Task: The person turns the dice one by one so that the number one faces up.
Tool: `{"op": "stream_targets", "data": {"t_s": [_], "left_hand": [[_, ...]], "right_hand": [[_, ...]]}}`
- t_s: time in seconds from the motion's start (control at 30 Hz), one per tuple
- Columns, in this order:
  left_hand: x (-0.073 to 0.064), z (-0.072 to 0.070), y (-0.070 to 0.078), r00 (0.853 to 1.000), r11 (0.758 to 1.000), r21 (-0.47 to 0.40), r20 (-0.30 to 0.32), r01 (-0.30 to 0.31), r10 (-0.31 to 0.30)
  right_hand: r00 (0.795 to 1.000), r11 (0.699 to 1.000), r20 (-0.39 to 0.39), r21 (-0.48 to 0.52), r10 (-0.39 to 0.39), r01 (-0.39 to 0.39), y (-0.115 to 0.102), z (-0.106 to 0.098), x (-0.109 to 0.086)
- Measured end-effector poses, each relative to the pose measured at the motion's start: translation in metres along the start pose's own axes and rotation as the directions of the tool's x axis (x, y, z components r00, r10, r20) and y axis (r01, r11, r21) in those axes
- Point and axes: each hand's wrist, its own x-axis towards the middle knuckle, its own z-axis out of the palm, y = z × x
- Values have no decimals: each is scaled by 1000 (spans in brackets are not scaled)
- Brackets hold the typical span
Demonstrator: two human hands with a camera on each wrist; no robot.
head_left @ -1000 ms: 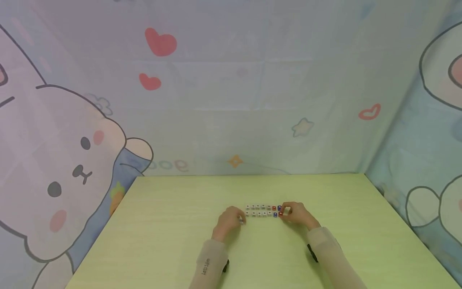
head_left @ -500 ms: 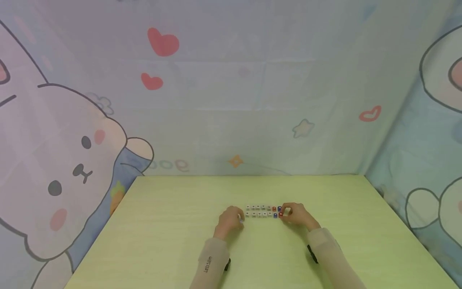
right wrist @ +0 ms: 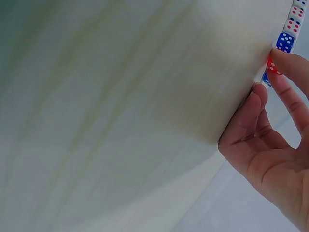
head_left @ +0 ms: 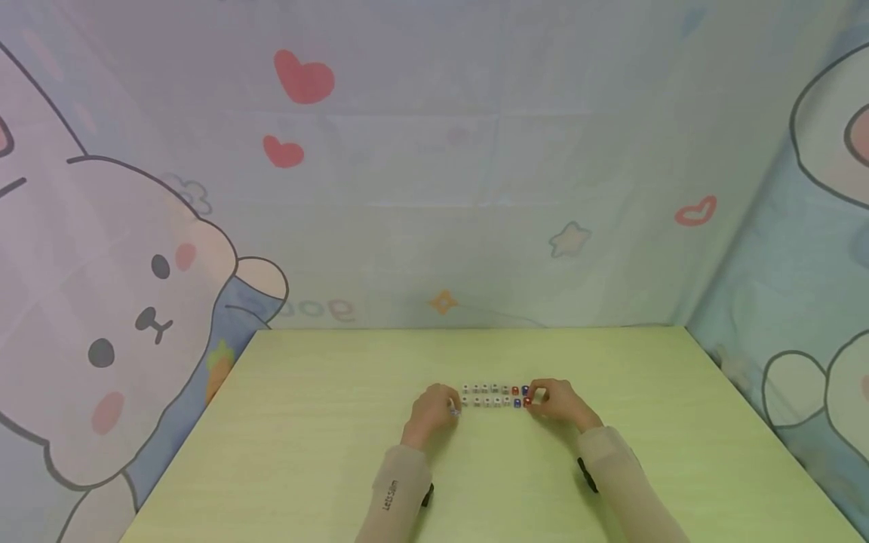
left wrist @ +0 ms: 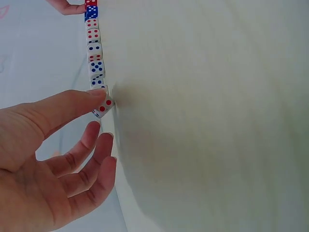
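Between its thumb and a finger, my left hand (head_left: pixel 433 409) pinches a white die (left wrist: pixel 107 104) with red pips, tilted on edge near the left end of the front row of dice. The thumb partly covers it in the left wrist view. At the other end, my right hand (head_left: pixel 558 401) holds a red die (right wrist: pixel 273 65) by thumb and index finger, in line with its neighbours. A blue die (right wrist: pixel 285 42) sits directly beside that red one. Two rows lie parallel, mostly white dice (head_left: pixel 487 403), with red and blue ones at the right end.
The dice lie on a pale yellow-green table (head_left: pixel 326 422). A cartoon-printed cloth (head_left: pixel 434 188) hangs behind the table and along both sides. A second blue die (right wrist: pixel 266 79) shows behind the right fingers.
The white die in my left hand has shifted very slightly, turning between the fingers. My right hand stays on the red die, and both rows look unchanged.
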Motion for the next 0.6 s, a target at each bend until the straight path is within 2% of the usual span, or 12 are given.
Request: {"op": "stream_targets", "data": {"t_s": [0.3,0.6], "left_hand": [[2,-5,-2,999,999,1,5,50,-50],[0,-1,-6,999,998,44,-1,50,-50]], "right_hand": [[999,999,-11,-23,-31,30,-2,-4,1],[1000,1000,-11,-14,-16,16,0,0,-1]]}}
